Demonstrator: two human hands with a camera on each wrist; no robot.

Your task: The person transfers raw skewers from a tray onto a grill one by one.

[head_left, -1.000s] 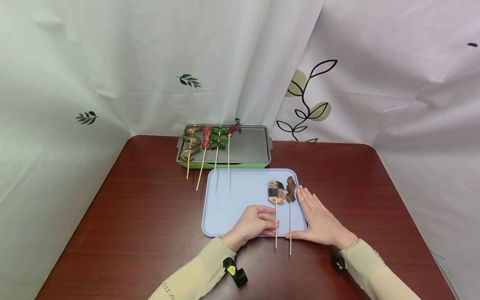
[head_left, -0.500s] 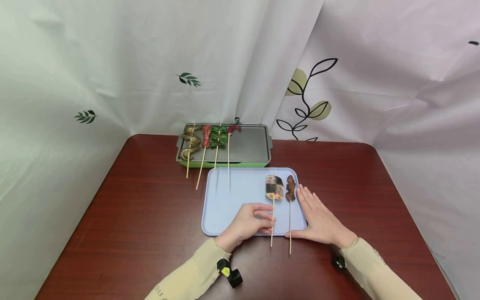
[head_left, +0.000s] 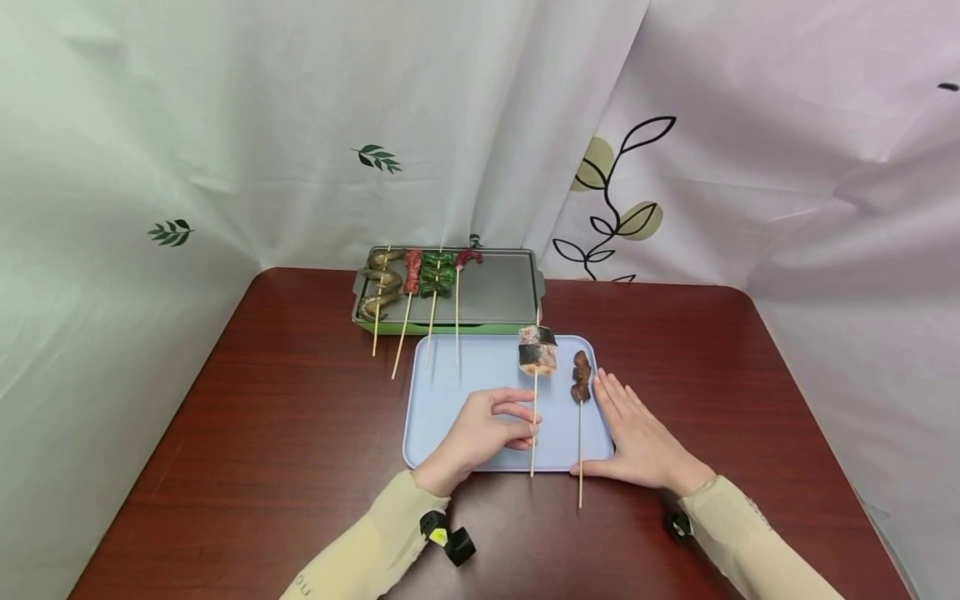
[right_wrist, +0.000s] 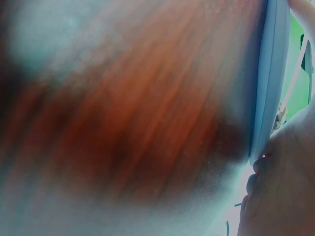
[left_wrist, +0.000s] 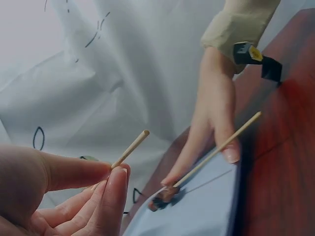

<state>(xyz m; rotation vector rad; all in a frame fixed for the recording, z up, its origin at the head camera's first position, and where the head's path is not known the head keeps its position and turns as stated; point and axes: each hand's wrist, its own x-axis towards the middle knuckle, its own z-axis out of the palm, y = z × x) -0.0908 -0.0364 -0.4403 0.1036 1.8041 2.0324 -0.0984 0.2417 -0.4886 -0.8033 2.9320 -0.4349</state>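
My left hand [head_left: 487,427] pinches the stick of a skewer between thumb and fingers; its chunky black-and-white pieces [head_left: 537,350] point away from me, over the pale blue tray [head_left: 457,400]. In the left wrist view the stick's bare end [left_wrist: 133,147] pokes out above the pinching thumb and finger. A skewer of small brown meat pieces [head_left: 581,379] lies at the tray's right side, its stick reaching past the front rim. My right hand [head_left: 645,442] rests at the tray's right front corner, fingers straight along the right rim and thumb at the front rim.
Behind the tray stands a green-sided grill with a grey plate [head_left: 502,292]. On its left part lie several skewers: curled grey-brown shrimp-like pieces [head_left: 382,283], red meat [head_left: 413,273], green pieces [head_left: 437,275] and a dark red curl [head_left: 468,258]. A white curtain [head_left: 300,125] hangs behind the table.
My left hand has lifted the black-and-white skewer from beside the brown one and carried it left and forward, its tip now overlapping the grill's front edge. The right hand has stayed put.
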